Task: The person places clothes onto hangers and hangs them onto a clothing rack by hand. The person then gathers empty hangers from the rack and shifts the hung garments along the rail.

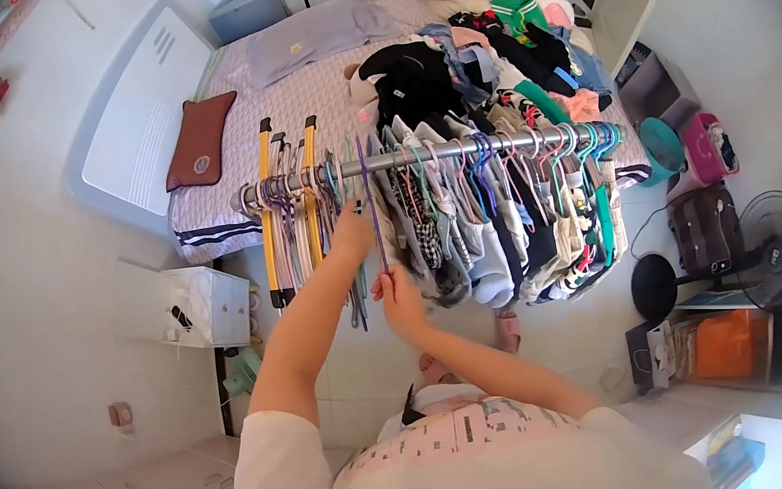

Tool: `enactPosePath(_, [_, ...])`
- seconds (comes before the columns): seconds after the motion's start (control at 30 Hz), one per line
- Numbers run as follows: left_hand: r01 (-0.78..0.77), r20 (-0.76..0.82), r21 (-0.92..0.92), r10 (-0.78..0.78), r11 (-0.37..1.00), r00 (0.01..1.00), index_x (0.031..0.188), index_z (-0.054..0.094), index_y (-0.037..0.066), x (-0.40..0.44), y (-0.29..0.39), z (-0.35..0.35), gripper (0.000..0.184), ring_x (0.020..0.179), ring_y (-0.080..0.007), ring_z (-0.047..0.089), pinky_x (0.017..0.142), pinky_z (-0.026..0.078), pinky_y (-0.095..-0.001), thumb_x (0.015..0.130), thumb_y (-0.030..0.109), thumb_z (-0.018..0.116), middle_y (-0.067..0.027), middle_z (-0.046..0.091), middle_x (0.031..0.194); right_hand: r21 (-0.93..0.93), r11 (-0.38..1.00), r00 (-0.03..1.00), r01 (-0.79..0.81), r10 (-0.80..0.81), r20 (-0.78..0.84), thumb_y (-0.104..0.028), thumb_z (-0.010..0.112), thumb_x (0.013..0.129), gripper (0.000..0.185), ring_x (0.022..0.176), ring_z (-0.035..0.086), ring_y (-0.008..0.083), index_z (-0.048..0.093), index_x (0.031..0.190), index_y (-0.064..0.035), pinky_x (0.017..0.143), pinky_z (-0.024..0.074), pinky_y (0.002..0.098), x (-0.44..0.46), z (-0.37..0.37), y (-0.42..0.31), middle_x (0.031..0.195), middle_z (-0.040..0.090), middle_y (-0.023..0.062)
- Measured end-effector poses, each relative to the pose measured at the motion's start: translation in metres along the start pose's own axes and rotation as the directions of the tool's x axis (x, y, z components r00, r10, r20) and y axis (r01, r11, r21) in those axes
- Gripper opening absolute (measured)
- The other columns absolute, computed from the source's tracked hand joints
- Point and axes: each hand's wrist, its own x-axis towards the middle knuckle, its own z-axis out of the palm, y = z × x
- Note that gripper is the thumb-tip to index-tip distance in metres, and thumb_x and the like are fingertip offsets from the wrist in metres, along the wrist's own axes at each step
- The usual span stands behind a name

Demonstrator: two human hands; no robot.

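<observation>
A metal clothes rail runs across in front of me with hangers and clothes on it. A purple hanger hangs edge-on near the middle of the rail. My right hand has its fingers closed on the hanger's lower end. Just left of that hanger, below the rail, my left hand is closed; what its fingers hold is hidden. Bare hangers, several with yellow sides, hang left of my hands. Tops and other garments hang close together to the right.
Behind the rail stands a bed with a brown cushion and a heap of clothes. A white bedside cabinet is at left. A standing fan, a brown suitcase and a teal basin are at right.
</observation>
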Motion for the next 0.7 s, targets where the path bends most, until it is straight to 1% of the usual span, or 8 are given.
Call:
enactPosePath(0.07, [0.028, -0.026, 0.007, -0.027, 1.000, 0.999, 0.070, 0.071, 0.017, -0.003, 0.002, -0.001, 0.019, 0.078, -0.0204, 0.063, 0.103, 0.027, -0.0388, 0.078, 0.017, 0.054, -0.0036, 0.068, 0.072, -0.071, 0.965, 0.966, -0.253, 0.257, 0.042, -0.012, 0.043, 0.096, 0.015, 0.057, 0.058, 0.0138, 0.049, 0.105, -0.0015, 0.058, 0.0467, 0.0276, -0.002, 0.001, 0.029, 0.078, 0.063, 0.0073])
enactPosePath(0.17, [0.085, 0.071, -0.164, -0.075, 0.983, 0.995, 0.077, 0.070, 0.013, -0.006, 0.010, -0.022, 0.017, 0.080, -0.0212, 0.063, 0.102, 0.028, -0.0399, 0.077, 0.014, 0.053, -0.0073, 0.068, 0.079, -0.166, 0.960, 0.971, -0.224, 0.235, 0.053, -0.008, 0.043, 0.094, 0.015, 0.056, 0.059, 0.0139, 0.050, 0.105, -0.0011, 0.056, 0.0465, 0.0270, 0.006, -0.013, 0.038, 0.079, 0.064, 0.0080])
enactPosePath(0.3, [0.300, -0.108, -0.429, -0.378, 0.852, 0.920, 0.097, 0.063, -0.002, 0.009, 0.032, -0.027, 0.025, 0.095, -0.0263, 0.059, 0.098, 0.032, -0.0411, 0.078, 0.009, 0.051, -0.0144, 0.063, 0.096, -0.100, 0.988, 0.993, -0.118, 0.116, -0.022, -0.004, 0.043, 0.092, 0.013, 0.062, 0.066, 0.0192, 0.053, 0.099, -0.0003, 0.059, 0.0487, 0.0315, 0.022, -0.019, 0.041, 0.080, 0.065, 0.0097])
enactPosePath(0.33, [0.270, -0.058, -0.824, -0.548, 0.499, 0.835, 0.108, 0.056, -0.004, 0.022, 0.040, -0.014, 0.035, 0.097, -0.0325, 0.057, 0.099, 0.031, -0.0428, 0.076, 0.009, 0.053, -0.0176, 0.061, 0.102, -0.029, 0.990, 0.990, -0.140, 0.140, -0.010, -0.005, 0.046, 0.091, 0.011, 0.067, 0.067, 0.0214, 0.052, 0.098, 0.0009, 0.062, 0.0496, 0.0318, 0.026, -0.021, 0.046, 0.082, 0.066, 0.0105])
enactPosePath(0.4, [-0.046, 0.151, -0.946, -0.565, -0.319, 0.811, 0.139, 0.024, -0.001, 0.025, 0.030, -0.029, 0.076, 0.117, -0.0440, 0.045, 0.105, 0.027, -0.0413, 0.070, 0.008, 0.056, -0.0249, 0.045, 0.130, -0.215, 0.971, 0.986, -0.110, 0.133, 0.097, -0.005, 0.047, 0.091, 0.015, 0.075, 0.067, 0.0214, 0.052, 0.104, 0.0004, 0.067, 0.0505, 0.0311, 0.029, -0.033, 0.057, 0.089, 0.066, 0.0117])
enactPosePath(0.5, [-0.044, 0.380, -0.782, -0.531, -0.622, 0.757, 0.145, 0.010, 0.000, 0.037, 0.028, -0.041, 0.086, 0.117, -0.0352, 0.048, 0.099, 0.035, -0.0381, 0.075, 0.016, 0.056, -0.0232, 0.035, 0.140, -0.377, 0.923, 0.965, -0.074, 0.161, 0.205, -0.008, 0.049, 0.092, 0.021, 0.087, 0.066, 0.0219, 0.052, 0.112, -0.0010, 0.074, 0.0513, 0.0311, 0.024, -0.046, 0.055, 0.098, 0.065, 0.0122])
enactPosePath(0.63, [-0.306, 0.189, -0.662, -0.548, -0.684, 0.815, 0.149, 0.007, 0.017, 0.052, 0.022, -0.025, 0.089, 0.125, -0.0237, 0.033, 0.100, 0.031, -0.0322, 0.076, 0.019, 0.057, -0.0091, 0.028, 0.147, -0.179, 0.968, 0.956, -0.174, 0.210, 0.207, -0.008, 0.052, 0.090, 0.024, 0.093, 0.063, 0.0233, 0.054, 0.113, -0.0040, 0.079, 0.0498, 0.0327, 0.019, -0.090, 0.010, 0.107, 0.063, 0.0138])
enactPosePath(0.7, [-0.056, 0.425, -0.532, -0.323, -0.845, 0.846, 0.149, 0.010, 0.021, 0.068, 0.028, -0.013, 0.082, 0.124, -0.0223, 0.035, 0.102, 0.028, -0.0323, 0.080, 0.016, 0.053, -0.0049, 0.031, 0.144, -0.201, 0.968, 0.974, -0.151, 0.181, 0.139, -0.003, 0.053, 0.087, 0.025, 0.086, 0.062, 0.0236, 0.054, 0.112, -0.0027, 0.076, 0.0492, 0.0319, 0.024, -0.131, -0.024, 0.104, 0.063, 0.0128])
